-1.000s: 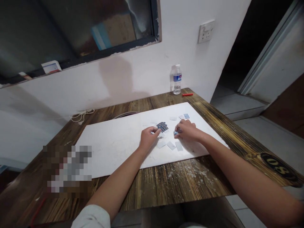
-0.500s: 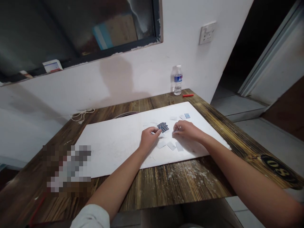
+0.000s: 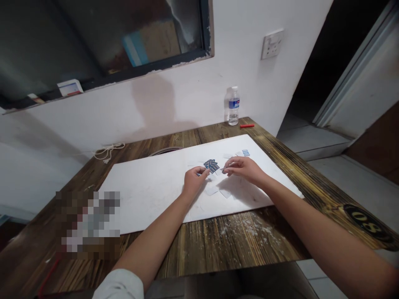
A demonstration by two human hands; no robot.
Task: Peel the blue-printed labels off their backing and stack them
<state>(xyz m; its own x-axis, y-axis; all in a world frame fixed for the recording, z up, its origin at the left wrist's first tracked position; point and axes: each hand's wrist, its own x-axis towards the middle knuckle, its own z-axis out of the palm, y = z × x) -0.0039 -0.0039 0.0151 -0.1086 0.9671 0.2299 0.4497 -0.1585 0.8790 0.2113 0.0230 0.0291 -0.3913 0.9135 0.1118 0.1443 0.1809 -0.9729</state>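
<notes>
My left hand (image 3: 195, 178) is closed on several small dark blue striped cards (image 3: 211, 166), loosely fanned between thumb and fingers. Just to their right, my right hand (image 3: 241, 168) pinches a small thin card (image 3: 222, 169), seen nearly edge-on. Pale small cards lie on the white board (image 3: 149, 187) below and behind the hands, among them a pale card (image 3: 212, 190) near the left wrist. Beyond my right hand, a blue-and-white striped card (image 3: 246, 153) lies on the board. The right hand's shadow falls over some cards.
The board lies on a dark wooden table (image 3: 218, 245). A water bottle (image 3: 233, 107) and a red stick-like object (image 3: 247, 126) stand and lie by the wall. A white cord (image 3: 108, 152) is at the back left. A blurred-out patch (image 3: 90, 224) covers the left front.
My right hand has moved slightly left toward the fanned cards, and a thin card now shows between its fingertips. My left hand has barely moved.
</notes>
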